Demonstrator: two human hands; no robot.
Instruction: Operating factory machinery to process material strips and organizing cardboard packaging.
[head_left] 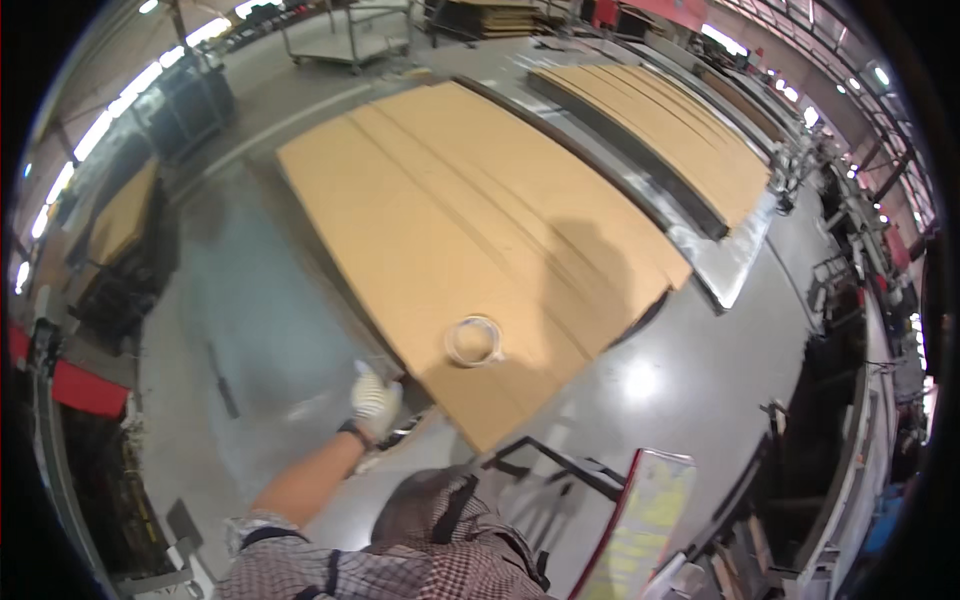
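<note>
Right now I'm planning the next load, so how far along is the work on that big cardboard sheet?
Done: the large flat brown cardboard sheet lies spread on the grey work surface, with a roll of clear tape resting on it. In hand: the white-gloved left hand is at the sheet's near edge. Left: the tape roll is untouched; the right hand is out of view.

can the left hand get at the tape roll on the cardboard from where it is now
Probably yes. The gloved left hand is at the near edge of the big cardboard sheet, and the tape roll lies flat on that sheet just to its right. Nothing stands between them; only bare cardboard.
</note>
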